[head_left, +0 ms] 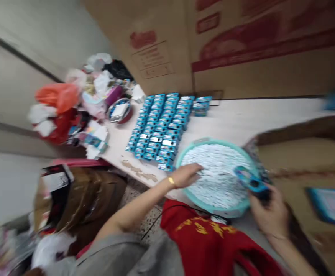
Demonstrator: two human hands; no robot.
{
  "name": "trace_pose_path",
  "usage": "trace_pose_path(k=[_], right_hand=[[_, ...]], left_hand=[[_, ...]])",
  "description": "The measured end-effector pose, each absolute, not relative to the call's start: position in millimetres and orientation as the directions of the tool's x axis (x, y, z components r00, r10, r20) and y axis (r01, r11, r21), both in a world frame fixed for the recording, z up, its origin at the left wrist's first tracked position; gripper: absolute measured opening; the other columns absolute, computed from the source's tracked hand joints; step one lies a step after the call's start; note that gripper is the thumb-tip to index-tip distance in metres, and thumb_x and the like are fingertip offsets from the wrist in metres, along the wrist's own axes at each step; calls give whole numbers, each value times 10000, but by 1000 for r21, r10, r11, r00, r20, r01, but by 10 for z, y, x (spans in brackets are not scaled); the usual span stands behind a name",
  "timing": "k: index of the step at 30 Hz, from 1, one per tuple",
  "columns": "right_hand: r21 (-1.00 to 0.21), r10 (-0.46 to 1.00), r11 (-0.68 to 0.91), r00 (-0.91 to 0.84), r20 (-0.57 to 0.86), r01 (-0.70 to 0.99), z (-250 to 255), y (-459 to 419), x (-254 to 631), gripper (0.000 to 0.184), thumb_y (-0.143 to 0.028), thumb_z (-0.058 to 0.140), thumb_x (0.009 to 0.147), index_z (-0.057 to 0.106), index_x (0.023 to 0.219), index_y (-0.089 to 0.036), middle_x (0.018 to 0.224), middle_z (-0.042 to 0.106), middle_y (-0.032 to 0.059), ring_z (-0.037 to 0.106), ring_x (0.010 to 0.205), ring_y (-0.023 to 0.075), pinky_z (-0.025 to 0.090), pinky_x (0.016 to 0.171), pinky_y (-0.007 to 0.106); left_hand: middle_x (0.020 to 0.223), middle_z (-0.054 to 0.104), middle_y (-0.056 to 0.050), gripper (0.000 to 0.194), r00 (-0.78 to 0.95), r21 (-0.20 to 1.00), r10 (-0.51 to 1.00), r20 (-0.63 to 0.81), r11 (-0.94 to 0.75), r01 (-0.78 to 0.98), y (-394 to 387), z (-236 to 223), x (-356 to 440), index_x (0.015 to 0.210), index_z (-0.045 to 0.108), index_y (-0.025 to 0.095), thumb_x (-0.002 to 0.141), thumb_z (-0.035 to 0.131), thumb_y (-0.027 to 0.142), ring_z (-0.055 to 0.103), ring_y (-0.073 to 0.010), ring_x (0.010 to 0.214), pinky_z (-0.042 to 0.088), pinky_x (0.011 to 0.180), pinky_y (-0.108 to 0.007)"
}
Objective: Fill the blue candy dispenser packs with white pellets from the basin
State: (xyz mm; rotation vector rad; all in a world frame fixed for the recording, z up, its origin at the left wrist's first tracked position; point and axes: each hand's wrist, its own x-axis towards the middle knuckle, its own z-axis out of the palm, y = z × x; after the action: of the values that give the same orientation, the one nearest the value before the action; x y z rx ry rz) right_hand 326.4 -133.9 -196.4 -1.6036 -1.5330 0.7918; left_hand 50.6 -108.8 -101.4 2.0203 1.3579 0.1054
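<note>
My right hand (271, 212) grips a small blue printed box (252, 182) with a dark round spot on it, held over the right rim of a round light-green basin (186, 151). A thick layer of small white flat pieces (216, 172) fills the basin; blur hides what they are exactly. My left hand (187, 175), with a gold-coloured band at the wrist, reaches over the basin's left rim to the white pieces. Its fingers are drawn together, and whatever may be between them is hidden. Close by on the table, several rows of similar blue boxes (161, 126) stand packed together.
Large printed cardboard cartons (167, 38) stand behind the white table (236, 115). An open carton (299, 153) at the right holds a blue pack (332, 205). Plastic bags (58, 99) and a bowl (120, 111) crowd the left end; another carton (81, 195) stands below.
</note>
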Motion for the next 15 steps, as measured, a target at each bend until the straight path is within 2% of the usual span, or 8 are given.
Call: trace_pose_path(k=[4, 7, 11, 15], right_hand=[[-809, 979, 185, -30, 203, 558, -1883, -1129, 3129, 357, -254, 486, 807, 552, 1154, -201, 1106, 634, 110, 572, 1013, 272, 464, 892, 461], [-783, 958, 273, -87, 272, 559, -1846, -1084, 3071, 403, -152, 456, 799, 535, 1190, -208, 1157, 631, 100, 557, 1074, 259, 464, 938, 465], [-772, 938, 338, -124, 325, 538, -1844, -1137, 3023, 444, -103, 453, 787, 521, 1212, -209, 1167, 627, 98, 551, 1091, 256, 472, 950, 471], [-783, 935, 349, -130, 331, 515, -1889, -1148, 3002, 451, -93, 456, 781, 516, 1215, -202, 1173, 625, 103, 552, 1097, 254, 479, 951, 468]], left_hand=[[1086, 620, -105, 238, 538, 490, 808, -240, -377, 786, -844, -536, 511, 1137, 521, 151, 922, 473, 242, 584, -203, 1030, 473, 899, -334], [1053, 622, -89, 211, 595, 337, 737, -322, -498, 799, -736, -285, 721, 1104, 534, 151, 918, 473, 231, 596, -206, 978, 494, 840, -333], [993, 625, -95, 188, 533, 78, 715, -453, -563, 822, -741, -37, 1111, 1058, 544, 133, 908, 430, 134, 610, -210, 883, 506, 705, -317], [917, 617, -106, 198, 496, -44, 727, -475, -582, 812, -782, 133, 1384, 1004, 554, 124, 926, 373, 103, 603, -223, 859, 492, 645, -308]])
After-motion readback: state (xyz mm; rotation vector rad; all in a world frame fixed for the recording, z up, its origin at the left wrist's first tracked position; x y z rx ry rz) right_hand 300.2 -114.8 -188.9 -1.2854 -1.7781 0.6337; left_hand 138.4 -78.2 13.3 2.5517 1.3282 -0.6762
